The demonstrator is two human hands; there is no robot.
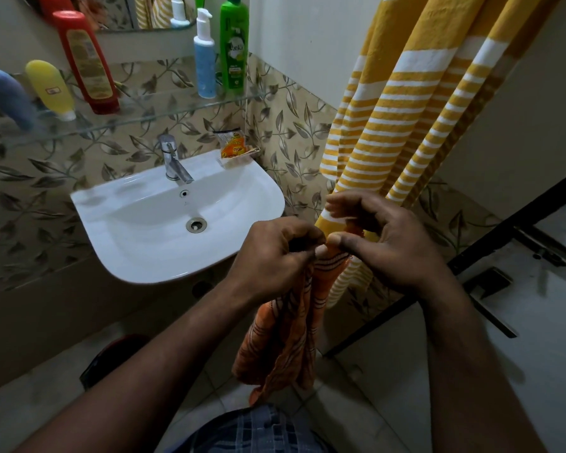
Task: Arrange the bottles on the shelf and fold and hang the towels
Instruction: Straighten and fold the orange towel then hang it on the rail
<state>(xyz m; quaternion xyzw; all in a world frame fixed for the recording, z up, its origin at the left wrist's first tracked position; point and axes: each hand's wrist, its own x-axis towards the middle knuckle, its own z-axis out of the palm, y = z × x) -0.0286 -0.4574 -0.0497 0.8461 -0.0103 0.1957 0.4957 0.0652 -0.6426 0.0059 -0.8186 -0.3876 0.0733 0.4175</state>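
Orange towel (281, 341), left hand (275, 256), right hand (396, 243) pinching

Washroom corner: a white washbasin (105, 204) is projecting from leaf-patterned tiles (288, 125), with a chrome tap (174, 161) standing at its back rim. Plain painted wall (307, 44) is rising above the tiling. Pale floor tiles (30, 420) are lying in dim light beside a black-framed door (553, 338).

The glass wall shelf (164, 107), upper left, carries the tall green plastic bottle (234, 44) at its right end, above the white ceramic basin (118, 256); the yellow-striped cloth towel (406, 109) hangs at the right.
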